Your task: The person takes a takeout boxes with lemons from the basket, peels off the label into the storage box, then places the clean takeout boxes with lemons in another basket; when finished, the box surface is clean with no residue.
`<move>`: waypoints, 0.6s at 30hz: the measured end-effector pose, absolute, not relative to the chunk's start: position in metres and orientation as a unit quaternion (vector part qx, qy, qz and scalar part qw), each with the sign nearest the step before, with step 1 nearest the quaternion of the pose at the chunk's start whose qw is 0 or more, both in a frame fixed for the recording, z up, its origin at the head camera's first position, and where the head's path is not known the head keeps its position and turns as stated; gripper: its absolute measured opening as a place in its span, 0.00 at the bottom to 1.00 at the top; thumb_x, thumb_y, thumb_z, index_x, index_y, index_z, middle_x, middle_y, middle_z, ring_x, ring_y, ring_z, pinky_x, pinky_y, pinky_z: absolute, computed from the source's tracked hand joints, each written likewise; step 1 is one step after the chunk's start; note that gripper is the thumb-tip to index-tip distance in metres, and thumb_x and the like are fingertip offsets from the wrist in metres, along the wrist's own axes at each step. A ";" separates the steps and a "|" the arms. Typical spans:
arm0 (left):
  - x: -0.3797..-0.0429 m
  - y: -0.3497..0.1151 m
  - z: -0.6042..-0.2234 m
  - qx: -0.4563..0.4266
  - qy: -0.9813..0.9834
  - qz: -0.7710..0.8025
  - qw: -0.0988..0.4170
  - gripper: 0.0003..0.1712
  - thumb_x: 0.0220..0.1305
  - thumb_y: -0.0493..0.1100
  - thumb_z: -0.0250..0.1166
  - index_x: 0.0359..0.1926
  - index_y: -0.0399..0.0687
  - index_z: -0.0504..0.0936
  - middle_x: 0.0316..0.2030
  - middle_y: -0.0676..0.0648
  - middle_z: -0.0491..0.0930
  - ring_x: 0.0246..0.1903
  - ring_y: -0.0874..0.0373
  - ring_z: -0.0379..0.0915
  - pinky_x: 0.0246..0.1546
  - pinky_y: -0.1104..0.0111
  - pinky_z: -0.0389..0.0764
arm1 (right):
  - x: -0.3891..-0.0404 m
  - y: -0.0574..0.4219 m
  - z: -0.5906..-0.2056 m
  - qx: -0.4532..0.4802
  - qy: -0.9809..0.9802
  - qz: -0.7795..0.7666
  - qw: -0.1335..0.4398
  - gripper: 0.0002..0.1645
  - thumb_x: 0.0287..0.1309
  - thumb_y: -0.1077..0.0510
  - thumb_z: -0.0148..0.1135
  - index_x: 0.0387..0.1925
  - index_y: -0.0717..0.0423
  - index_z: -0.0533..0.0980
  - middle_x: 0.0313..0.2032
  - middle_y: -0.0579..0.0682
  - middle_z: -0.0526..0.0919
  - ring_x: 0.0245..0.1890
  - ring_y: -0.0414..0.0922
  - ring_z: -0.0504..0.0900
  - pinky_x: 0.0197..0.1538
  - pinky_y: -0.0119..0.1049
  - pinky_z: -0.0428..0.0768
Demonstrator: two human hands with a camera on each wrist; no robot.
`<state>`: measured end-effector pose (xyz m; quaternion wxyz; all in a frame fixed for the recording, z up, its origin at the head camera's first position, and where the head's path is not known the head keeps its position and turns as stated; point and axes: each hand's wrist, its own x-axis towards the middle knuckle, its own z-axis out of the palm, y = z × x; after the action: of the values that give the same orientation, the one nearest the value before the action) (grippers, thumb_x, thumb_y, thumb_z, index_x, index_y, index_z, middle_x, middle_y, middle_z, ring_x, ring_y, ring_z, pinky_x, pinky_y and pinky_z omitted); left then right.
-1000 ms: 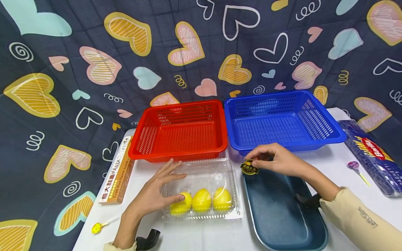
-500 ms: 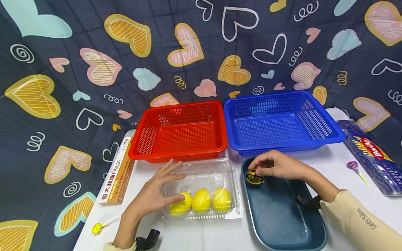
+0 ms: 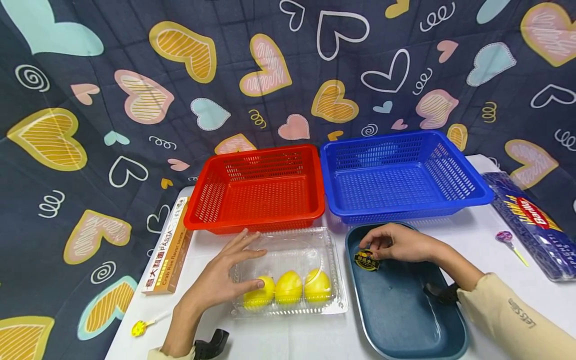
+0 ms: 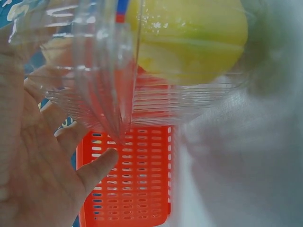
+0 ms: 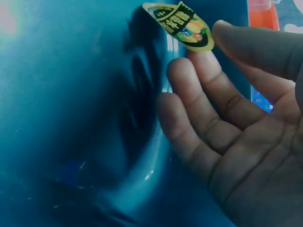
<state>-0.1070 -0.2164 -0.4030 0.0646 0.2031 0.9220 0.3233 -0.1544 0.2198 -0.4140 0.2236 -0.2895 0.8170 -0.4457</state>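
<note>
My left hand [image 3: 222, 272] lies with spread, straight fingers over the left side of a clear plastic clamshell box [image 3: 294, 250]. A row of three yellow fruits [image 3: 289, 287] shows through the box. One fruit [image 4: 194, 38] appears close up behind the plastic in the left wrist view. Between thumb and forefinger, my right hand [image 3: 405, 243] pinches a black-and-gold sticker [image 3: 366, 260] with fruit printed on it. The sticker [image 5: 187, 27] is bent in the right wrist view. Below this hand is a dark blue-grey plastic basin [image 3: 396, 312], and the sticker is over its far left part.
A red basket [image 3: 270, 197] and a blue basket [image 3: 382, 185] stand side by side at the back. On the left are a pasta box [image 3: 166, 250] and a yellow lollipop [image 3: 139, 328]. A purple lollipop [image 3: 505, 237] and a spaghetti pack [image 3: 535, 225] lie on the right.
My right hand has carried the sticker from the basin's far left rim slightly nearer and to the right, over the basin's inside. The left hand and clamshell box have stayed put.
</note>
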 end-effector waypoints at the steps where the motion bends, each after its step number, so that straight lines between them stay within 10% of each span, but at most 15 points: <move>1: -0.107 -0.216 -0.403 0.203 0.922 0.323 0.065 0.35 0.52 0.56 0.79 0.62 0.66 0.82 0.76 0.68 0.60 0.82 0.58 0.40 0.73 0.34 0.56 | -0.154 0.220 -0.415 -0.290 0.816 -0.446 0.227 0.14 0.62 0.66 0.66 0.50 0.65 0.82 0.35 0.54 0.86 0.33 0.37 0.82 0.36 0.29 0.81; 18: -0.107 -0.217 -0.404 0.206 0.921 0.326 0.061 0.35 0.51 0.55 0.80 0.62 0.65 0.82 0.76 0.68 0.61 0.82 0.57 0.40 0.73 0.34 0.56 | -0.157 0.223 -0.420 -0.279 0.831 -0.425 0.225 0.16 0.59 0.68 0.67 0.50 0.69 0.81 0.35 0.57 0.87 0.34 0.38 0.84 0.36 0.28 0.83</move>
<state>-0.1067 -0.2167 -0.4041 0.0612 0.2057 0.9206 0.3262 -0.1566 0.2231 -0.4201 0.2248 -0.2793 0.8310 -0.4254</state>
